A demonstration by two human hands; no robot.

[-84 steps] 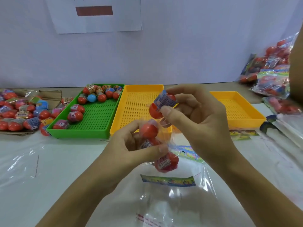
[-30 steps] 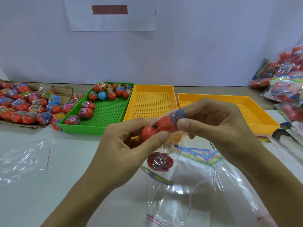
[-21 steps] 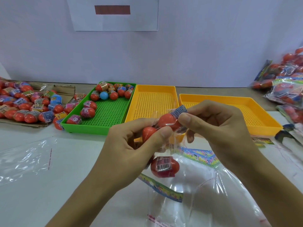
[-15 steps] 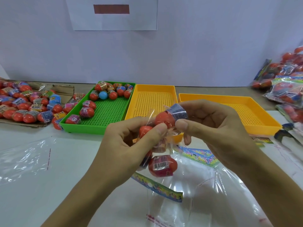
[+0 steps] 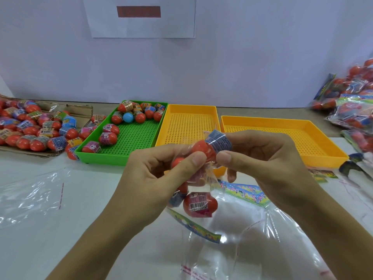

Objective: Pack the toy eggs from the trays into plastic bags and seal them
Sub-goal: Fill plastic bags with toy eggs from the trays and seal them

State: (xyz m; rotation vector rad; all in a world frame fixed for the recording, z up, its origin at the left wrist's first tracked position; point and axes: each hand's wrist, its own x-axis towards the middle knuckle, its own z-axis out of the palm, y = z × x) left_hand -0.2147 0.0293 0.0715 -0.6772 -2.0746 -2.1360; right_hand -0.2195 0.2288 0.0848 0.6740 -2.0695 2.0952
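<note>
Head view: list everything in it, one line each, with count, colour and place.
green tray: one, green, left of the yellow trays, about a dozen eggs inside.
yellow trays: two, yellow, centre and right, no eggs visible.
loose eggs: many, mostly red, on cardboard at far left.
filled bags: several, clear, piled at far right.
empty bag: one, clear, flat at left.
open bag: one, clear, under the hands.
paper sheet: one, white, on the wall.
left hand: holds eggs.
right hand: pinches a red egg.
</note>
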